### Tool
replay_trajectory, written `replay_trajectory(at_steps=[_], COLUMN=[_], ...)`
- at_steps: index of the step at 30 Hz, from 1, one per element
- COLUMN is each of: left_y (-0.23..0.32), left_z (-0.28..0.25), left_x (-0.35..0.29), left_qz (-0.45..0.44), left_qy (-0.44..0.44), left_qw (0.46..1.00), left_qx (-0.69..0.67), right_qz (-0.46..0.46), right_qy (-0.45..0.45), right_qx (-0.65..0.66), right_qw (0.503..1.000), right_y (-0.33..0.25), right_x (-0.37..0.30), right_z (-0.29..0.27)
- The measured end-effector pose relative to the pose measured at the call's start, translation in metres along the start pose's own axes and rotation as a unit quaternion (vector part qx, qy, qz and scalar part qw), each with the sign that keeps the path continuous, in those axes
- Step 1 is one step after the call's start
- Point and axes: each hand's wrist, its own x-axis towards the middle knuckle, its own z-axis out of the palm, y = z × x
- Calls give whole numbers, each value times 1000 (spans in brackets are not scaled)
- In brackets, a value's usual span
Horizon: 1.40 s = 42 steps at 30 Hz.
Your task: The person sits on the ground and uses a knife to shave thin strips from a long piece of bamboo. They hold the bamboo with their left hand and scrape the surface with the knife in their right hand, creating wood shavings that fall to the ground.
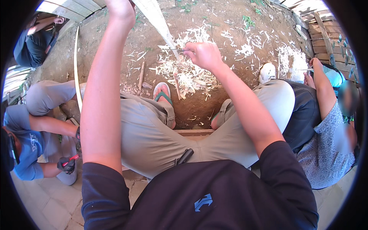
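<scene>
A long pale strip of wood (pixel 156 21) runs down from the top edge and narrows to a tip over a heap of shavings. At the top edge my left hand (pixel 121 10) is beside the strip; its fingers are cut off by the picture's rim, so its grip does not show. My right hand (pixel 205 55) is closed, its fingers pinching a thin grey blade-like tool (pixel 180 50) that meets the strip near its narrow end. The tool is too small to make out exactly. Pale curled shavings (pixel 191 76) lie below on the dirt.
Left, a seated person in blue (pixel 27 142) wears dark gloves and holds something red; a long thin strip (pixel 77 65) stands nearby. Another person (pixel 34 42) is at the upper left. Close at my right, a person in a patterned shirt (pixel 326 145) works with a thin strip. Sticks (pixel 142 74) lie on the ground.
</scene>
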Motion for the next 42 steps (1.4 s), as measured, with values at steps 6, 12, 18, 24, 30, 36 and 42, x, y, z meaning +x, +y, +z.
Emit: replay_trajectory(at_steps=[6,12,18,24,30,36,42], left_y=[12,7,9,9,4,-1,-17], left_z=[12,7,0,5,-5,4,-17], left_x=[-7,-6,-5,-2,-1,-6,11], left_qz=[10,17,20,9,13,-7,-27], left_qy=[2,41,34,14,10,72,24], left_qw=[1000,996,994,999,1000,996,997], left_qx=[-26,-82,-99,-42,-12,48,64], right_qz=[16,-30,-43,10,-39,-40,-12], right_qy=[-37,35,61,-16,105,149,121], right_qx=[-81,-59,-31,-97,-69,-35,-60], right_qw=[996,997,997,995,991,987,991], right_y=[10,0,-10,10,-10,-16,-15], right_x=[-6,-7,-3,-9,-6,-8,-12], right_z=[6,8,7,21,21,26,26])
